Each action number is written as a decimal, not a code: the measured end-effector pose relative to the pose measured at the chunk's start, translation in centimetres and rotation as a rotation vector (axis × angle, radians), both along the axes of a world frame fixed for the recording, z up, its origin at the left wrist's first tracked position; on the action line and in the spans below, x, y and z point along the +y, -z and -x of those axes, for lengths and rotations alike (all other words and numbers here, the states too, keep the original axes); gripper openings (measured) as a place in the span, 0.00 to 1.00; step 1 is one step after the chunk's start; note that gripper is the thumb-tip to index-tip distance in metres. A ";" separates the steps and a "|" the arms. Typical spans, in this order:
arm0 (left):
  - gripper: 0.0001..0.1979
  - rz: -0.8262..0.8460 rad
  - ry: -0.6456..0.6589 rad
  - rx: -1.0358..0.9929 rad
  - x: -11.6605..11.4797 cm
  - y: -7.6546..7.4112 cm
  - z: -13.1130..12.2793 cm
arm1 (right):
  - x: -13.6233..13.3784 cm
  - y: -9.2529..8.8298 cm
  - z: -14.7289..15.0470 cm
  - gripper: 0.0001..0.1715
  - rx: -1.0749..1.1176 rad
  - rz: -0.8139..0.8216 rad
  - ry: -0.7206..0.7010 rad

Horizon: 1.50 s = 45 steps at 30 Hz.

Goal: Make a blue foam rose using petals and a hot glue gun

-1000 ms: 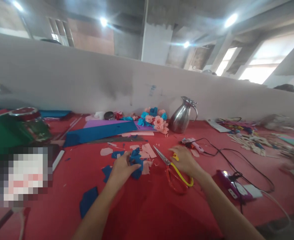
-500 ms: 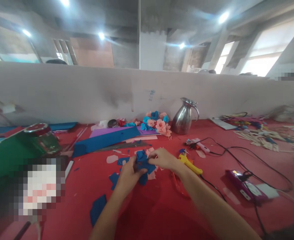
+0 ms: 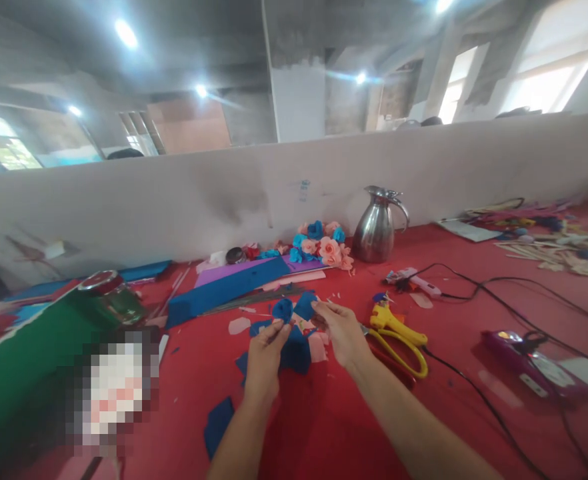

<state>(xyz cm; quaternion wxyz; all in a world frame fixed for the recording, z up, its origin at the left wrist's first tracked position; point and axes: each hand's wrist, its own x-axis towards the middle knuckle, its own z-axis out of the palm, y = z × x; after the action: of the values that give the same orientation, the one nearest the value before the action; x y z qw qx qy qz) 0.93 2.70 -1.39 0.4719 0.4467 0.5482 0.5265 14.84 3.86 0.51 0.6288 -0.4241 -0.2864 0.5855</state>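
Note:
My left hand (image 3: 265, 357) pinches a small rolled blue paper flower (image 3: 283, 309) by its base, over the middle of the table. Just to its right, my right hand (image 3: 343, 331) holds a blue paper petal (image 3: 304, 305) between thumb and fingertips. Flower and petal are close together, with a narrow gap between them. Beneath the hands lie more cut blue paper pieces (image 3: 295, 353) and pink paper scraps (image 3: 318, 347). A separate blue piece (image 3: 218, 427) rests nearer to me, left of my left forearm.
Right of my right hand lie a yellow glue gun (image 3: 397, 325), scissors (image 3: 421, 363) and a corded pink tool (image 3: 424, 285). A purple power strip (image 3: 534, 373) trails cables. Behind stand paper roses (image 3: 330, 250), a steel jug (image 3: 374, 230) and a partition (image 3: 199, 200). A glass jar (image 3: 119, 300) is left.
My hands have drawn apart slightly; the right now holds up a single petal beside the rolled flower. The scissors' yellow handle now shows clearly. The view has shifted and tilted.

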 end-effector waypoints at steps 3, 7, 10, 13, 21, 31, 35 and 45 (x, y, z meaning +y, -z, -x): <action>0.17 0.026 -0.043 -0.014 0.1 0.3 -0.3 | -0.1 -0.4 0.1 0.18 0.083 0.025 -0.007; 0.15 0.035 -0.079 -0.157 0.2 0.8 -0.5 | -0.2 -0.4 0.4 0.17 0.146 0.016 -0.020; 0.15 0.038 -0.077 -0.217 0.3 0.9 -0.8 | -0.4 -0.1 0.9 0.17 0.120 -0.002 -0.022; 0.15 0.047 -0.100 -0.187 0.3 1.0 -0.9 | -0.6 0.0 1.2 0.18 0.093 -0.014 -0.035; 0.12 0.005 -0.101 -0.039 0.2 1.5 -0.5 | -0.9 -0.4 1.3 0.19 0.122 0.012 -0.060; 0.13 -0.005 -0.115 -0.074 0.1 1.4 -0.6 | -1.2 -0.7 1.5 0.19 0.180 0.030 -0.085; 0.12 -0.002 -0.117 -0.040 0.2 1.5 -0.6 | -1.3 -0.8 1.6 0.18 0.190 0.044 -0.089; 0.10 -0.003 -0.110 -0.009 0.2 1.4 -0.7 | -1.6 -1.1 1.6 0.06 0.212 0.008 -0.141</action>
<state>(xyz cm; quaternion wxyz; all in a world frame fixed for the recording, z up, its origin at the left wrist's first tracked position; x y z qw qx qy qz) 1.62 2.91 -2.74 0.4441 0.4144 0.5689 0.5544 13.24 2.26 1.64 0.6112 -0.3410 -0.2453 0.6709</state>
